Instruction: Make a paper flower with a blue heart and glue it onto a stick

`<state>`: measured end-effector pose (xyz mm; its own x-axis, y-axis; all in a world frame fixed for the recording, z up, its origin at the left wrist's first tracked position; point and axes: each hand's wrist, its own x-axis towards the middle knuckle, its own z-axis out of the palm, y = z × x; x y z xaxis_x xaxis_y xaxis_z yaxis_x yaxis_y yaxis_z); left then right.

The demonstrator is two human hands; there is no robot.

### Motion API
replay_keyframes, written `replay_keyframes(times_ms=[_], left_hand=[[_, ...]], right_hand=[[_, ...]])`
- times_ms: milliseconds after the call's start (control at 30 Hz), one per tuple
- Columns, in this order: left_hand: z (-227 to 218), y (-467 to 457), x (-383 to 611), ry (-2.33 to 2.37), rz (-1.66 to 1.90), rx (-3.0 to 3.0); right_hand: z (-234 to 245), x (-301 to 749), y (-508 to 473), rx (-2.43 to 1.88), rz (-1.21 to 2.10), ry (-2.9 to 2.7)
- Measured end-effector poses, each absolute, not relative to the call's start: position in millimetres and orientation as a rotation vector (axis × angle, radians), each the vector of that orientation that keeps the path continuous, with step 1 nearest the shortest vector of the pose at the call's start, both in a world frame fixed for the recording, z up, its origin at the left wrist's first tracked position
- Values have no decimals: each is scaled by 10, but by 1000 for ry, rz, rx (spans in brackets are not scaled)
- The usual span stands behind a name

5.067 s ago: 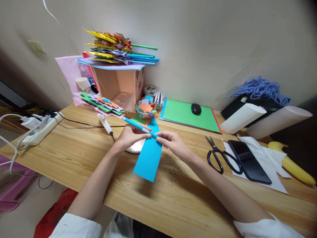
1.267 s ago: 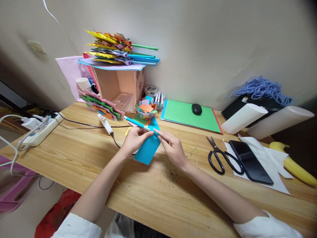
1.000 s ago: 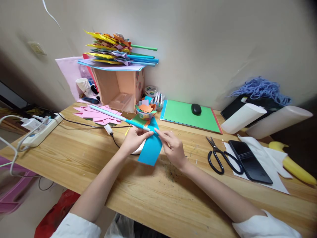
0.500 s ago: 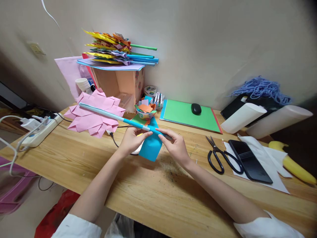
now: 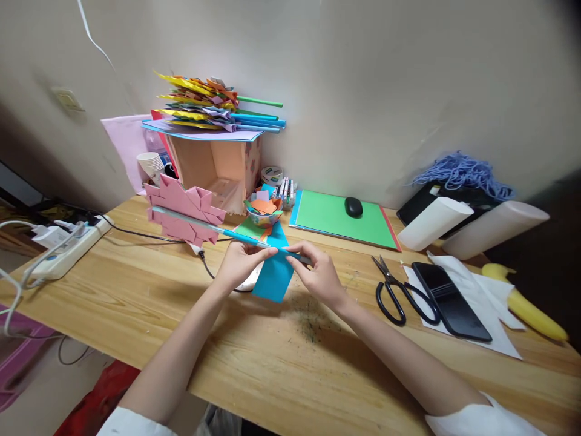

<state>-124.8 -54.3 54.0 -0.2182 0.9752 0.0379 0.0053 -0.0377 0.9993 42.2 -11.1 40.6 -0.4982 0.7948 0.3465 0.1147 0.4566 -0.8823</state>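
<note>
Between both hands is a thin paper stick (image 5: 236,235), light blue and grey with a brighter blue wrapped part, slanting up to the left. A large folded pink paper flower (image 5: 184,200) is at its far left end, its face tilted. My left hand (image 5: 236,264) pinches the stick between thumb and fingers, left of a blue paper strip (image 5: 274,278). My right hand (image 5: 321,276) pinches the stick just right of the strip. The strip crosses the stick, hanging below it and sticking out above. Part of the stick's right end is hidden by my right fingers.
Black-handled scissors (image 5: 403,293) and a phone (image 5: 451,301) lie to the right, near a banana (image 5: 538,315). Green paper (image 5: 327,215) carries a mouse (image 5: 353,207). A bowl of paper scraps (image 5: 263,212) stands by a box (image 5: 254,154). A power strip (image 5: 68,248) is left.
The pink flower has turned with the stick, from broad and flat in view to a narrower, tilted shape. Both hands stay at the blue strip, still pinching. The view has shifted slightly.
</note>
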Motion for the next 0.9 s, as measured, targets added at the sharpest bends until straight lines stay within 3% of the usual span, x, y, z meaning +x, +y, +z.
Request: replay_keyframes(times_ms=[900], left_hand=[[535,-549,-1335,1382,1270,1220]], right_hand=[[226,414,-35,-508,412,-2370]])
